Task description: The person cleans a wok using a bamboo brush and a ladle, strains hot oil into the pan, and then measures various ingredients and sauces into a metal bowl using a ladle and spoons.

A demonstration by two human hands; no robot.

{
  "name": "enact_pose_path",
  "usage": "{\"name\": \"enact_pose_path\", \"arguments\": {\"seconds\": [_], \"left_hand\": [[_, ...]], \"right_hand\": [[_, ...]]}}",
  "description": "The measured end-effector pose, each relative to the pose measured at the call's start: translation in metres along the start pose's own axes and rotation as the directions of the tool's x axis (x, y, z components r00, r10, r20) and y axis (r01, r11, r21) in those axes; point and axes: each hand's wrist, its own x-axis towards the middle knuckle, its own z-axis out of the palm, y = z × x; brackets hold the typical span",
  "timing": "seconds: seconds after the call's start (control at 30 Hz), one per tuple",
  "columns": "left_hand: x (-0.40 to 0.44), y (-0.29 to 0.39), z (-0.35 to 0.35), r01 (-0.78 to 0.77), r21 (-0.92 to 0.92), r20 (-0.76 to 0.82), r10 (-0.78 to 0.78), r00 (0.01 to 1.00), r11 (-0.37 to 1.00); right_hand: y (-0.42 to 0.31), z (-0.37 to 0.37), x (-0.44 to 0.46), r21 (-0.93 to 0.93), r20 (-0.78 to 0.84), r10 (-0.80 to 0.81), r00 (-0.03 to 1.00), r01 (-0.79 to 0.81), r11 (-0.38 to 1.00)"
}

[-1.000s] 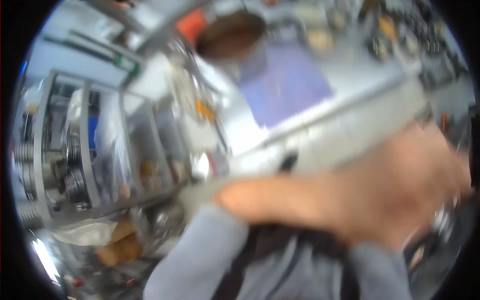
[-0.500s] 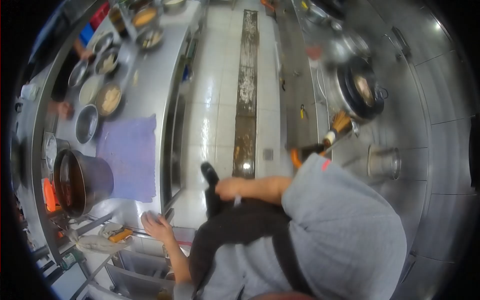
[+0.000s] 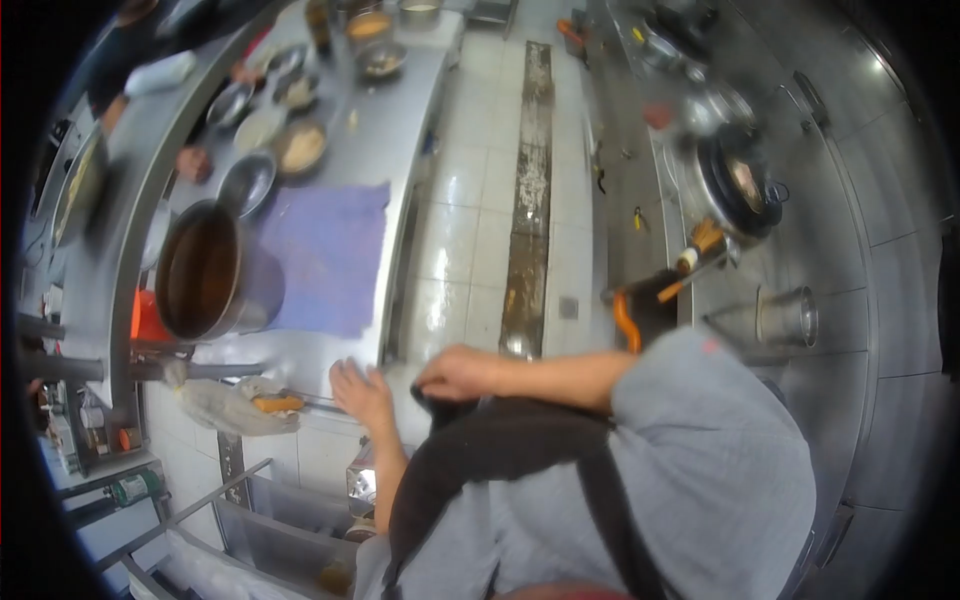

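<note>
My left hand (image 3: 362, 393) rests at the near corner of the steel table (image 3: 330, 345), its fingers spread and nothing visible in them. Close by on the tabletop lie a purple cloth (image 3: 325, 260) and a large deep pot (image 3: 265, 290). My right hand (image 3: 458, 373) hovers in front of the dark apron (image 3: 500, 430), above a dark shoe. Its fingers are curled in, and whatever they may hold is hidden.
Several metal bowls (image 3: 247, 183) stand farther along the table, where another person's hand (image 3: 194, 164) shows. A shelf rail (image 3: 170, 180) runs above the left side. On the right counter are a black pan (image 3: 735, 185), a bamboo brush (image 3: 705, 238) and a metal container (image 3: 800, 317).
The view has shifted, so the table and pot appear farther right. My left hand stays at the table corner. My right hand stays before the apron, its fingers now more visible.
</note>
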Motion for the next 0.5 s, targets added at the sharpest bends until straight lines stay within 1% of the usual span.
{"name": "enact_pose_path", "arguments": {"seconds": [0.03, 0.07, 0.1, 0.13, 0.17, 0.2, 0.23, 0.27, 0.33, 0.37, 0.4, 0.43, 0.47, 0.5], "left_hand": [[-0.001, -0.005, -0.001, 0.003, 0.004, 0.001, -0.003, 1.0, 1.0], [-0.001, -0.009, -0.002, -0.011, -0.025, 0.025, 0.012, 1.0, 1.0], [-0.001, -0.011, -0.002, -0.025, -0.058, 0.046, 0.028, 0.999, 0.998], [0.0, -0.014, -0.003, -0.027, -0.056, 0.042, 0.029, 0.999, 0.998], [0.0, -0.019, -0.004, -0.069, -0.082, 0.054, 0.074, 0.996, 0.994], [0.002, -0.024, -0.008, -0.109, -0.103, 0.065, 0.116, 0.991, 0.989], [0.007, -0.026, -0.014, -0.13, -0.127, 0.098, 0.143, 0.985, 0.983], [0.007, -0.029, -0.015, -0.152, -0.152, 0.085, 0.166, 0.982, 0.977], [0.009, -0.033, -0.016, -0.18, -0.206, 0.048, 0.193, 0.98, 0.962], [0.01, -0.034, -0.02, -0.166, -0.179, 0.047, 0.177, 0.983, 0.97], [0.011, -0.031, -0.022, -0.164, -0.207, 0.05, 0.178, 0.983, 0.964], [0.012, -0.03, -0.024, -0.165, -0.243, 0.053, 0.183, 0.982, 0.956], [0.013, -0.031, -0.024, -0.157, -0.243, 0.046, 0.173, 0.984, 0.957], [0.013, -0.031, -0.024, -0.164, -0.252, 0.037, 0.179, 0.983, 0.954]], "right_hand": [[-0.036, -0.009, 0.012, 0.045, -0.117, -0.111, 0.987, 0.117, 0.992], [-0.075, -0.023, 0.022, 0.076, -0.242, -0.207, 0.948, 0.231, 0.97], [-0.113, -0.039, 0.026, 0.052, -0.345, -0.294, 0.891, 0.331, 0.942], [-0.147, -0.058, 0.028, 0.016, -0.439, -0.381, 0.814, 0.431, 0.902], [-0.175, -0.075, 0.025, -0.12, -0.528, -0.524, 0.669, 0.552, 0.825], [-0.192, -0.102, 0.003, -0.28, -0.195, -0.549, 0.813, 0.49, 0.825], [-0.221, -0.108, 0.011, -0.265, -0.382, -0.758, 0.529, 0.723, 0.638], [-0.247, -0.113, 0.02, -0.299, -0.548, -0.818, 0.173, 0.873, 0.385], [-0.276, -0.118, 0.023, -0.456, -0.465, -0.885, 0.017, 0.853, 0.255], [-0.288, -0.122, 0.021, -0.438, -0.479, -0.878, 0.005, 0.865, 0.244], [-0.299, -0.127, 0.018, -0.354, -0.369, -0.913, 0.175, 0.882, 0.312], [-0.305, -0.129, 0.018, -0.285, -0.227, -0.915, 0.334, 0.875, 0.39], [-0.303, -0.125, 0.025, -0.28, -0.218, -0.918, 0.33, 0.88, 0.383], [-0.297, -0.119, 0.036, -0.352, -0.246, -0.953, 0.177, 0.9, 0.258]]}}
